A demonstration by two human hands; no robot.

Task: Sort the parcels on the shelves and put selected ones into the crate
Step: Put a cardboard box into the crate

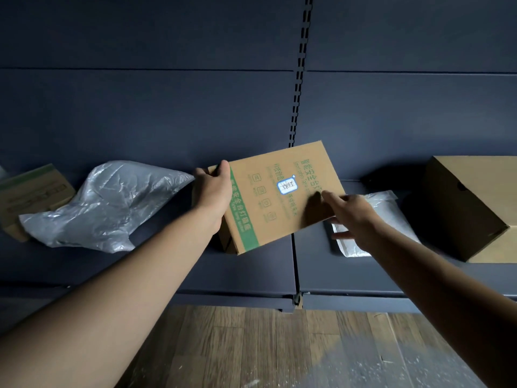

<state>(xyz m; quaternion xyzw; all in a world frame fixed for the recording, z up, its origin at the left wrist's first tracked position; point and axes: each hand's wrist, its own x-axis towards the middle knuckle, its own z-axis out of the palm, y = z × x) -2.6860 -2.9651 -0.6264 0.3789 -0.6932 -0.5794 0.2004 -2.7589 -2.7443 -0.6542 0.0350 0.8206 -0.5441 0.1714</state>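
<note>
A flat brown cardboard parcel (279,194) with green print and a small blue-edged label is tilted up above the dark shelf (251,273). My left hand (212,191) grips its upper left corner, thumb on the printed face. My right hand (349,217) is at the parcel's lower right edge with fingers spread and nearly straight; whether it touches the box is unclear. No crate is in view.
A crumpled grey plastic mailer (106,205) lies left of the parcel, with a small cardboard box (30,197) behind it at far left. A white padded mailer (377,219) lies under my right hand. A large brown box (472,208) stands at right. Wooden floor (279,351) lies below.
</note>
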